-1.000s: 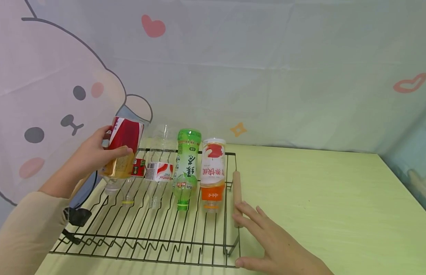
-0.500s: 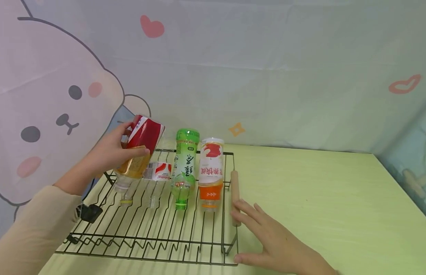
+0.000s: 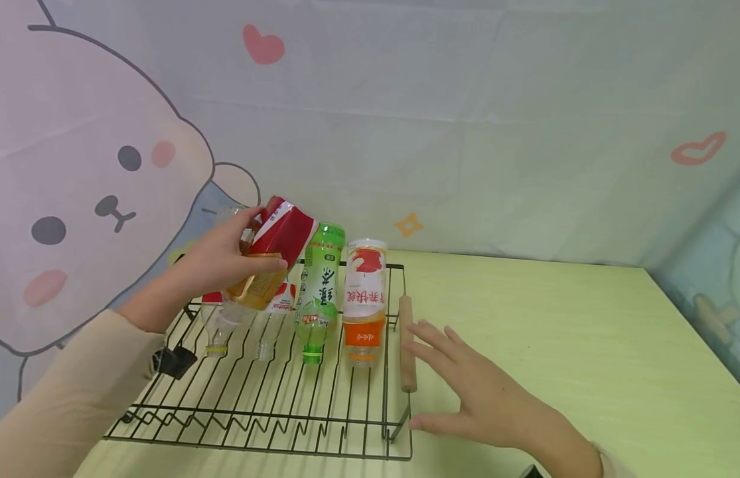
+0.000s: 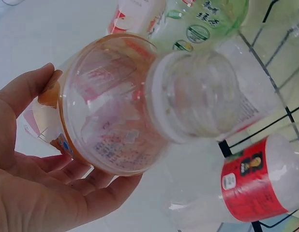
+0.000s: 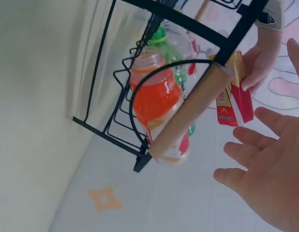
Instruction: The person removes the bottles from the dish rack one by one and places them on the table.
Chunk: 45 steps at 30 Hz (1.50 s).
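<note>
Support: pale yellow-green tabletop (image 3: 555, 345) with black wire rack (image 3: 370, 457)

Bears the rack directly, toward the left; includes a wooden handle (image 3: 407, 345) along the rack's right side. Carries on the rack wires, in a row from left to right, necks toward the front: clear bottle with yellow neck ring (image 3: 217, 332), clear bottle with red-and-white label (image 3: 281, 299), green bottle (image 3: 318, 292), white-and-orange bottle (image 3: 364, 292).
</note>
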Each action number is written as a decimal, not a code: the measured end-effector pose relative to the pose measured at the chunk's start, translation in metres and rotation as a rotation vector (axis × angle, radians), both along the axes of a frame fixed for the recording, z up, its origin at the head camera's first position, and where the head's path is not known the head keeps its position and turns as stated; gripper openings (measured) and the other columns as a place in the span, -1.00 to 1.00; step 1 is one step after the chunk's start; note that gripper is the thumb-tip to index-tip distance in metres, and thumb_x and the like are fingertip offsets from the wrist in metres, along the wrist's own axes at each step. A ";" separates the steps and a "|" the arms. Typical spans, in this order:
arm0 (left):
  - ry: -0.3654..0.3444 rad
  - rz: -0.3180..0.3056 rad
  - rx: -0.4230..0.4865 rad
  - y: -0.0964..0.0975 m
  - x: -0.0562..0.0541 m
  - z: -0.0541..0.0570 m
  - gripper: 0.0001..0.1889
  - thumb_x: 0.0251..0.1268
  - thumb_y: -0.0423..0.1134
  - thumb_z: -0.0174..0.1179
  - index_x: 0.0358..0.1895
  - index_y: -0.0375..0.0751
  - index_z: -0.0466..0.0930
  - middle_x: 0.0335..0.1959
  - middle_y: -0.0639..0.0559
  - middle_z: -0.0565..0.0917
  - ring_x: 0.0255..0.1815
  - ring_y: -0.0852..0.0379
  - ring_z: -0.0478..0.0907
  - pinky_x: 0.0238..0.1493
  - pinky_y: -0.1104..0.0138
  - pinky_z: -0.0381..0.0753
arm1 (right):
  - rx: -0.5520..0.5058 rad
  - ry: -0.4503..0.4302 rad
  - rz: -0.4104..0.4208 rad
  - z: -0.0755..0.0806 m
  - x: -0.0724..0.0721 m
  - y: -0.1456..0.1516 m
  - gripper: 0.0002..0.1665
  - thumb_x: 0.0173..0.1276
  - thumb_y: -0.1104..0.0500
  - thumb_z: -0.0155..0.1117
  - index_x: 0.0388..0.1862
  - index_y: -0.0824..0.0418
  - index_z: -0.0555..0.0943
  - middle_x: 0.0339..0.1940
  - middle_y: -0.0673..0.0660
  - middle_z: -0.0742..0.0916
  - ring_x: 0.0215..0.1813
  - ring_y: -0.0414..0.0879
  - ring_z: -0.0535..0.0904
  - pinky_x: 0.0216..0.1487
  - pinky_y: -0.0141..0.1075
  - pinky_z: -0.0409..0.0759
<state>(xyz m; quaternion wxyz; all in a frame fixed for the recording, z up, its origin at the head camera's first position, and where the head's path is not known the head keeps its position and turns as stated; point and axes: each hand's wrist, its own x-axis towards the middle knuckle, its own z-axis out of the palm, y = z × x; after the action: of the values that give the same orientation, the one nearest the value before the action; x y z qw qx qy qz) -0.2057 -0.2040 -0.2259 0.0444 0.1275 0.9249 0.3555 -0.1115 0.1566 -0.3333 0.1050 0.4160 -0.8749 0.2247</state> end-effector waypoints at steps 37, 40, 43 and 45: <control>-0.077 -0.346 -0.009 0.090 0.008 -0.007 -0.15 0.03 -0.16 0.42 0.43 0.00 0.20 0.19 0.01 0.47 0.10 -0.03 0.45 -0.08 0.21 0.63 | -0.060 -0.085 -0.003 0.073 -0.042 0.006 -0.07 0.20 -0.08 0.42 0.48 -0.01 0.21 0.52 -0.04 0.21 0.48 -0.03 0.20 0.24 0.03 0.45; -0.089 -0.368 0.007 0.093 0.008 -0.007 -0.18 0.03 -0.17 0.42 0.41 0.04 0.24 0.18 0.03 0.47 0.08 -0.03 0.47 -0.09 0.21 0.63 | -0.062 -0.082 0.010 0.074 -0.043 0.006 -0.06 0.19 -0.09 0.43 0.48 -0.02 0.21 0.52 -0.01 0.22 0.49 -0.01 0.19 0.26 0.03 0.44; -0.108 -0.383 0.013 0.097 0.007 -0.006 -0.19 0.02 -0.17 0.43 0.40 0.04 0.26 0.19 0.04 0.46 0.07 -0.04 0.48 -0.10 0.23 0.64 | -0.061 -0.085 0.011 0.074 -0.044 0.007 -0.05 0.16 -0.07 0.46 0.47 0.01 0.22 0.52 0.03 0.23 0.48 0.00 0.19 0.27 0.03 0.43; -0.115 -0.397 0.011 0.100 0.007 -0.006 -0.18 0.01 -0.17 0.44 0.40 0.02 0.26 0.21 0.02 0.46 0.08 -0.05 0.48 -0.10 0.23 0.64 | -0.061 -0.092 0.010 0.074 -0.045 0.007 -0.04 0.15 -0.06 0.47 0.47 0.04 0.23 0.52 0.04 0.23 0.47 0.01 0.21 0.28 0.03 0.42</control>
<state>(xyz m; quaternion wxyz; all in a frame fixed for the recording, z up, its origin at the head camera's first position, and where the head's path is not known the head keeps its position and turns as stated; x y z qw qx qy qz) -0.1989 -0.1039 -0.2318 0.1657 0.2868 0.8756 0.3516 -0.1563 0.1641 -0.2589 0.0764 0.4062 -0.8694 0.2708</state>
